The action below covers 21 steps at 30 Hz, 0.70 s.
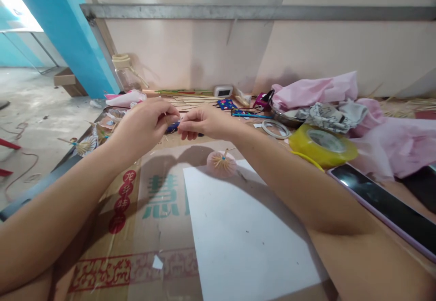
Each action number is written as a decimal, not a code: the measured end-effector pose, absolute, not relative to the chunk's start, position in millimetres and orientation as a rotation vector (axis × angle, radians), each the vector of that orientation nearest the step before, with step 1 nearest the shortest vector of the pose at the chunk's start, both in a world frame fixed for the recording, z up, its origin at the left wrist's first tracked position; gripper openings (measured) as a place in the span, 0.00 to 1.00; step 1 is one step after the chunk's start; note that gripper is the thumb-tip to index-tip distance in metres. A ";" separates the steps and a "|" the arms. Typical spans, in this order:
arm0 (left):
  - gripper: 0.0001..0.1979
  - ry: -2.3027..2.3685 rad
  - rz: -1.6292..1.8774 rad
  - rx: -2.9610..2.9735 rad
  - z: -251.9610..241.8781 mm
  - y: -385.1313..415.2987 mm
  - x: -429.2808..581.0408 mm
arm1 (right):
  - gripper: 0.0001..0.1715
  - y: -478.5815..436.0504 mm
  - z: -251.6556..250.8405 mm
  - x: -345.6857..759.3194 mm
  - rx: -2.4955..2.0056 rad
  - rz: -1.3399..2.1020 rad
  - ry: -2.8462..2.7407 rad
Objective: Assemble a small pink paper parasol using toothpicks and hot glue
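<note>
Above the far end of the printed cardboard, my left hand and my right hand meet, fingertips nearly touching. Thumb and finger are pinched together on both sides; whatever lies between them is too small to make out. Something dark blue shows just behind the fingertips, partly hidden. Below my right hand, a small pink paper umbrella with thin wooden ribs and a blue-tipped centre rests at the top edge of a white sheet. More tiny paper umbrellas lie left of my left wrist.
A yellow tape roll, a white ring and a phone lie on the right. Pink cloth or paper is heaped behind them. Thin sticks lie along the wall, near a glass jar.
</note>
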<state>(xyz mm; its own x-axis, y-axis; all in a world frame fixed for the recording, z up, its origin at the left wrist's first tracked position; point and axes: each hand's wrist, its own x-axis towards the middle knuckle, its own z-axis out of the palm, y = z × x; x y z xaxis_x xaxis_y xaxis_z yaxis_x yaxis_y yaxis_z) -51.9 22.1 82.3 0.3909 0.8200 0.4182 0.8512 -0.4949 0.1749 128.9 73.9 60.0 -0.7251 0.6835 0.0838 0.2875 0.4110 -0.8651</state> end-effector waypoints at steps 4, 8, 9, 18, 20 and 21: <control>0.17 -1.582 -0.182 -2.560 60.3 37.8 -63.7 | 0.14 74.4 61.2 141.4 -0.955 1.203 -2.257; 0.17 -1.387 0.122 -2.703 40.7 41.2 -70.2 | 0.14 72.8 66.7 147.9 -1.007 1.121 -2.320; 0.15 -1.360 0.151 -2.735 39.1 39.8 -70.3 | 0.13 72.5 67.8 148.7 -1.011 1.099 -2.334; 0.12 -1.402 0.333 -2.505 44.8 33.6 -57.3 | 0.12 72.6 70.7 150.4 -0.989 1.030 -2.392; 0.12 -1.408 0.348 -2.487 44.7 34.1 -54.7 | 0.12 71.6 72.1 150.3 -1.024 1.028 -2.383; 0.12 -1.412 0.350 -2.480 44.4 34.2 -53.9 | 0.12 71.2 72.6 150.3 -1.034 1.031 -2.375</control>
<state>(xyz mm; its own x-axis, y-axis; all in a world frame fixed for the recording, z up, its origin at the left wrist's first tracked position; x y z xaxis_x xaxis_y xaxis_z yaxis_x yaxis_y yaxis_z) -53.9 34.2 44.4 0.4967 0.8645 -0.0770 0.8004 -0.4906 -0.3446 150.3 71.2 72.6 -0.6716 0.7404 0.0296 0.4839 0.4685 -0.7391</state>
